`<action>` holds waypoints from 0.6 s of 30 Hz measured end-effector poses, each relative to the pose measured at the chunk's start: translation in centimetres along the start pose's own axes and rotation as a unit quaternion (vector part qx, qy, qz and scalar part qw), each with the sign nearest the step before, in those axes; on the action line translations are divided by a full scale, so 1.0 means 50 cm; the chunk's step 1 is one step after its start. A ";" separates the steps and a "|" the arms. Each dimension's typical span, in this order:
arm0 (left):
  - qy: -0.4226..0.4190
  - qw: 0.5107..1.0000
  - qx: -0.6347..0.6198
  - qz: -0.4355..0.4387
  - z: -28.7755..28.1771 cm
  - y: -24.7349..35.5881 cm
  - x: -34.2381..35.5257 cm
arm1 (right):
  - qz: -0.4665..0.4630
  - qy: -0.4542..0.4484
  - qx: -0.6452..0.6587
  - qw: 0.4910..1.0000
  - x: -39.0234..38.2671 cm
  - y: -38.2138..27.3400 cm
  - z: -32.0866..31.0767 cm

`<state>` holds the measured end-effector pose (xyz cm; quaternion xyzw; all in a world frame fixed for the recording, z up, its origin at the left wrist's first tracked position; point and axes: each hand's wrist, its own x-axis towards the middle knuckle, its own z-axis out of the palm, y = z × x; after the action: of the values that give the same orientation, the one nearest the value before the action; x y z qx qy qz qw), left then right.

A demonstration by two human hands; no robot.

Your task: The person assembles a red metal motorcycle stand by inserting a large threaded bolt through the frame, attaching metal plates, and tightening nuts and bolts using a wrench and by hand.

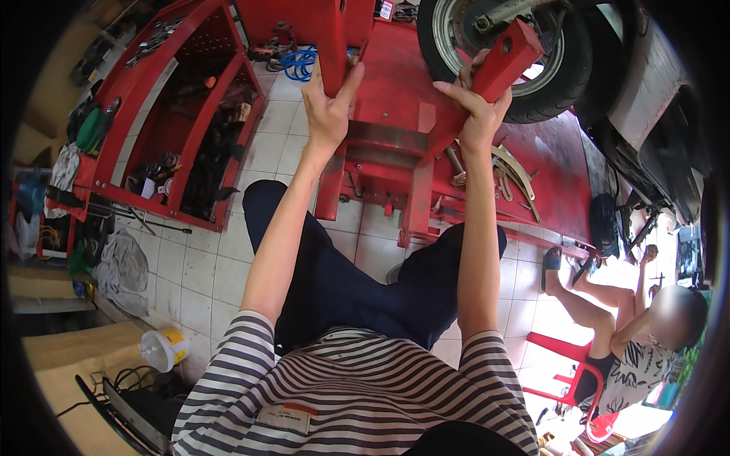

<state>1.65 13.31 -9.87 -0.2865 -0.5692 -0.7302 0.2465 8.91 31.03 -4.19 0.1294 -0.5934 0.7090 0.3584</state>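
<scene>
Both my arms reach forward to a red metal frame [388,144], which has two square-section arms joined by a dark, worn crossbar. My left hand [328,110] is closed round the left arm of the frame. Closed on the right arm, which tilts outward and has a hole near its end, is my right hand [477,110]. Just beyond the right hand stands a motorcycle wheel [559,95] on a red platform [395,68]. A curved metal part [517,178] and small loose pieces lie on the platform beside my right forearm.
A red tool cabinet [179,129] with open shelves stands at the left, near a coiled blue hose [299,63]. A white bucket [161,348] sits on the tiled floor [194,273]. At the right, another person sits on a red chair [566,380] below the motorcycle body [661,114].
</scene>
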 end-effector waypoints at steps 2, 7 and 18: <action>0.002 1.000 0.004 -0.009 -0.005 -0.003 0.001 | 0.002 -0.004 0.000 1.000 0.002 -0.003 0.001; -0.027 0.999 0.025 -0.023 -0.007 -0.008 0.011 | 0.000 -0.010 -0.004 1.000 0.015 0.010 -0.016; -0.058 0.994 -0.026 -0.085 0.015 -0.061 0.060 | -0.008 0.023 -0.033 0.999 0.049 0.041 -0.027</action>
<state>-2.46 14.63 -9.74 -0.2853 -0.5861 -0.7449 0.1423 6.14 33.07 -4.60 0.1058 -0.6069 0.6893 0.3813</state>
